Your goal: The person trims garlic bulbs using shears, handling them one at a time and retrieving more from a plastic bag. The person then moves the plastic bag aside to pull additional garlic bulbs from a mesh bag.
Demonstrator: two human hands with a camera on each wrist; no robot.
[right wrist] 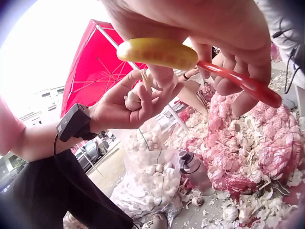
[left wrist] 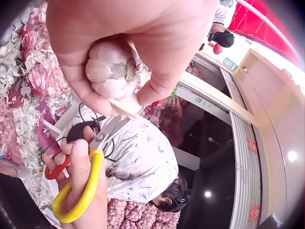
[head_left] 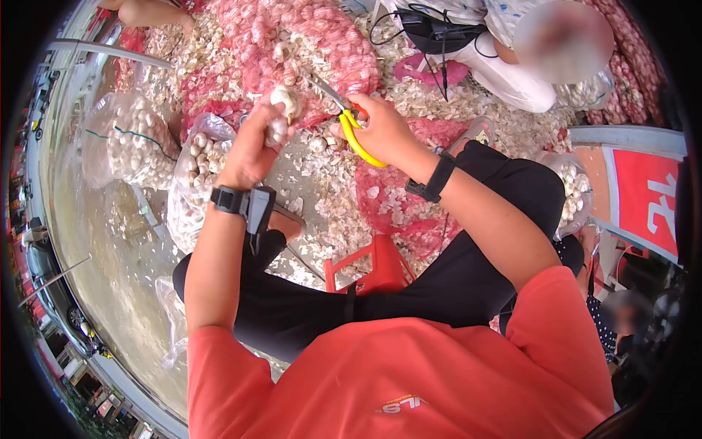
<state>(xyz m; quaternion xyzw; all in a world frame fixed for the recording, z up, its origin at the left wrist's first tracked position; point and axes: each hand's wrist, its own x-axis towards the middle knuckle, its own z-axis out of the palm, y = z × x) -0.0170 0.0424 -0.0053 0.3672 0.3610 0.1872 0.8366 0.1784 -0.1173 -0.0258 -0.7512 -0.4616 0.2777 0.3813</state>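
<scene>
Garlic (head_left: pixel 287 102) sits in the curled fingers of a person's left hand (head_left: pixel 254 146), held out over a floor strewn with dry peel (head_left: pixel 333 212), while the right hand (head_left: pixel 380 128) grips yellow-and-red scissors (head_left: pixel 344 107). In the head view, the bulb lies just left of the blades (a second one appears tucked in the palm), with the left hand nearer to it; the scissors' long axis runs forward and to the left.

From the left wrist, a pale stem (left wrist: pixel 123 109) slants down and right from the bulb, toward the slightly parted blades; whether metal touches it cannot be told. That narrow meeting of stem and blade looks like the relation that counts.

From the right wrist, the handles fill the foreground and no blade shows; beyond them to the left, the gripped bulb rests against the left fingers, what looks like its stem pointing upward.
</scene>
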